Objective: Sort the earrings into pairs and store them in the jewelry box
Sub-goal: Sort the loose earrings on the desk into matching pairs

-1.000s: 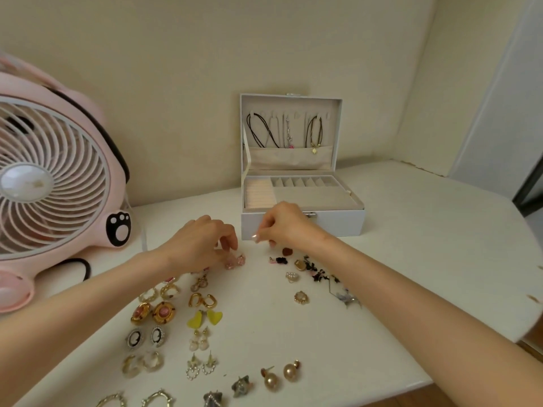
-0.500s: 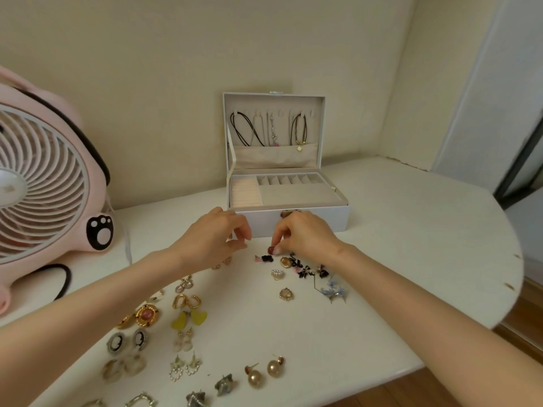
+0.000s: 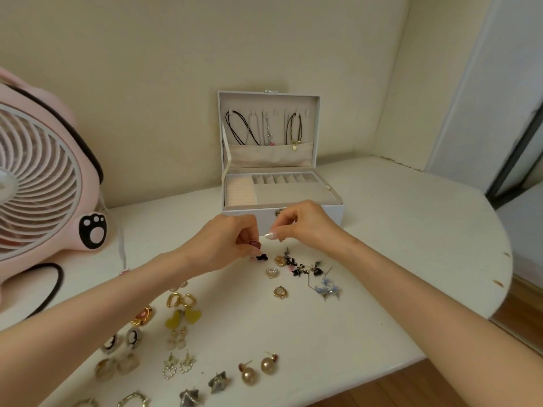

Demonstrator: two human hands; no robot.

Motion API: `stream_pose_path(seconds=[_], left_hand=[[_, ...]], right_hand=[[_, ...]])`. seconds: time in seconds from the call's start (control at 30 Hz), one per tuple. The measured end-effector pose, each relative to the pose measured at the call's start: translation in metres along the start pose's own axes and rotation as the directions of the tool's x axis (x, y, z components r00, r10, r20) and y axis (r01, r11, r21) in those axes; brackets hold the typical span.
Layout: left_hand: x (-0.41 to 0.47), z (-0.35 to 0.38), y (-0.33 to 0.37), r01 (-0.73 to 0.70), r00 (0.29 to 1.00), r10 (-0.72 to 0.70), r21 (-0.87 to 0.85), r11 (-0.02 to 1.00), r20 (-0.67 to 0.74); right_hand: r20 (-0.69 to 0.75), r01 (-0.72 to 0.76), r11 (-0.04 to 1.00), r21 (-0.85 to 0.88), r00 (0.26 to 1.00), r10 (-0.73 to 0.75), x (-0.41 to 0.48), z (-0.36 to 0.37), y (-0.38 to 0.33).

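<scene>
My left hand (image 3: 223, 243) pinches a small dark red earring (image 3: 255, 245) just in front of the open white jewelry box (image 3: 335, 214). My right hand (image 3: 305, 224) hovers close beside it with fingers curled and thumb and forefinger together; I see nothing between them. Under the hands lies a small black earring (image 3: 261, 257). Loose earrings lie to the right: black bows (image 3: 302, 265), a pearl heart (image 3: 271, 272), a gold one (image 3: 280, 292) and blue flowers (image 3: 327, 287). Paired earrings lie in rows at the lower left, among them gold hoops (image 3: 180, 300), yellow hearts (image 3: 183, 317) and gold balls (image 3: 258, 370).
A pink fan (image 3: 44, 183) with a black cable (image 3: 50, 286) stands at the left. Necklaces (image 3: 264, 129) hang in the box lid. The white table (image 3: 411, 245) curves away on the right, with wooden floor (image 3: 411, 386) beyond its front edge.
The dark red earring has left the table and is now in my left hand. Both hands have come together in front of the box. My view has shifted to the right.
</scene>
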State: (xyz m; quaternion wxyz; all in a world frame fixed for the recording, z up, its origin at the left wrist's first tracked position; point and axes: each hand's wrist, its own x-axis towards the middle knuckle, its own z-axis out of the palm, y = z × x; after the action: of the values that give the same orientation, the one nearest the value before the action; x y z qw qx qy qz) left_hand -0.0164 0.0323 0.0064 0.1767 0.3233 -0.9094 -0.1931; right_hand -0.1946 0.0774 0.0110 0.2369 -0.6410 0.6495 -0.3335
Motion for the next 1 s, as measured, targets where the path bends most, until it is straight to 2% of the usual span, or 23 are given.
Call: stream_pose_path(seconds=[0.1, 0.2, 0.33, 0.5, 0.8, 0.9, 1.0], left_hand=[[-0.005, -0.004, -0.005, 0.013, 0.999, -0.014, 0.027, 1.0, 0.042], [-0.012, -0.008, -0.01, 0.01, 0.998, -0.013, 0.046, 0.999, 0.059], [-0.022, -0.013, -0.018, 0.012, 0.998, -0.017, 0.079, 0.997, 0.054], [-0.034, -0.019, -0.027, -0.064, 0.997, 0.058, 0.126, 0.99, 0.05], [-0.044, -0.009, -0.037, -0.118, 0.992, 0.106, 0.202, 0.972, 0.068], [-0.045, -0.007, -0.035, -0.136, 0.991, 0.131, 0.18, 0.974, 0.039], [-0.046, -0.008, -0.033, -0.136, 0.988, 0.123, 0.135, 0.982, 0.097]], right_hand=[[0.103, 0.027, 0.964, -0.263, 0.995, 0.0, -0.002, -0.004, 0.005], [0.167, 0.036, 0.93, -0.367, 0.986, 0.028, -0.006, 0.0, 0.007], [0.151, 0.044, 0.922, -0.384, 0.988, 0.016, -0.007, 0.003, 0.008], [0.173, 0.096, 0.894, -0.437, 0.985, -0.021, -0.008, 0.005, 0.006], [0.176, 0.121, 0.877, -0.465, 0.983, -0.043, -0.011, 0.005, 0.002], [0.173, 0.127, 0.884, -0.45, 0.984, -0.054, -0.012, 0.006, 0.002], [0.161, 0.119, 0.898, -0.424, 0.985, -0.054, -0.013, 0.008, 0.003]])
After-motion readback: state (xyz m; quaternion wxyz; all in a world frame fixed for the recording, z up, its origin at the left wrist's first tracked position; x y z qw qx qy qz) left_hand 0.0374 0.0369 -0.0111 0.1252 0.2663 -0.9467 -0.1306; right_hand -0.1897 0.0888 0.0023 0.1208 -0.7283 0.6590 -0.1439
